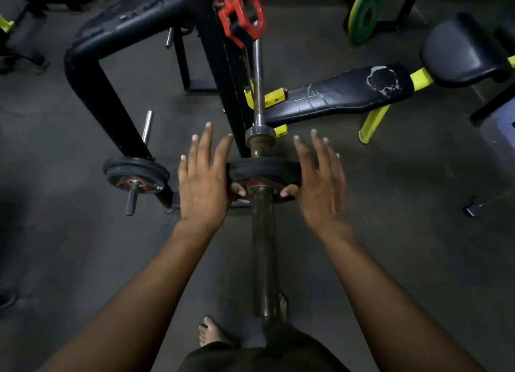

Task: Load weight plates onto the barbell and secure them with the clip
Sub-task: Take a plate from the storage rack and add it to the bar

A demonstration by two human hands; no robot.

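The barbell sleeve [263, 246] points toward me, its collar [260, 134] at the far end. A small black weight plate [263, 168] sits on the sleeve, a short way before the collar. My left hand [203, 182] lies against the plate's left edge and my right hand [320, 182] against its right edge. Both thumbs press on the plate's near face beside the sleeve, and the fingers are spread and straight, not wrapped around it. Red clips [241, 14] hang on the rack upright at the top, beside the bar.
Another small black plate [136, 175] sits on a storage peg to the left. A green and yellow plate [365, 14] stands at the back right. A worn black bench [334, 95] lies to the right of the bar. My bare foot [211, 332] stands below the sleeve's end.
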